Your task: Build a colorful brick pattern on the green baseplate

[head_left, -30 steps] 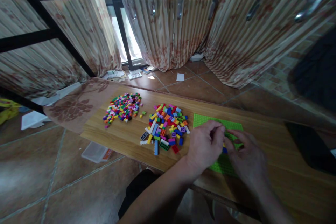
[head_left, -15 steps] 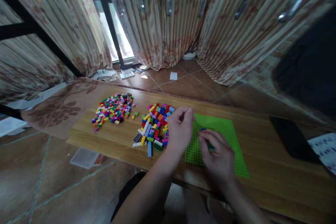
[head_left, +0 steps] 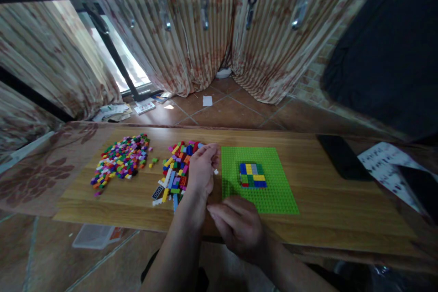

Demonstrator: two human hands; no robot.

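Note:
A green baseplate (head_left: 284, 194) lies flat on the wooden table (head_left: 325, 210). A small patch of blue, yellow, green and red bricks (head_left: 252, 175) is pressed onto its middle. My left hand (head_left: 201, 169) hovers over the right edge of a pile of larger coloured bricks (head_left: 173, 171), just left of the baseplate. Its fingers are curled in a pinch, and a tiny white bit shows at the fingertips. My right hand (head_left: 239, 228) rests at the table's near edge below the baseplate, fingers loosely stretched leftward, nothing in them.
A second pile of small bricks (head_left: 119, 162) lies further left. A black phone (head_left: 342, 163) and a printed paper (head_left: 386, 164) lie on the table's right side. A clear plastic box (head_left: 96, 236) sits on the tiled floor. Curtains hang behind.
My right hand has left the baseplate and drawn back to the near edge, uncovering the brick patch. My left hand has stayed curled at the brick pile's right edge. The view has swung right.

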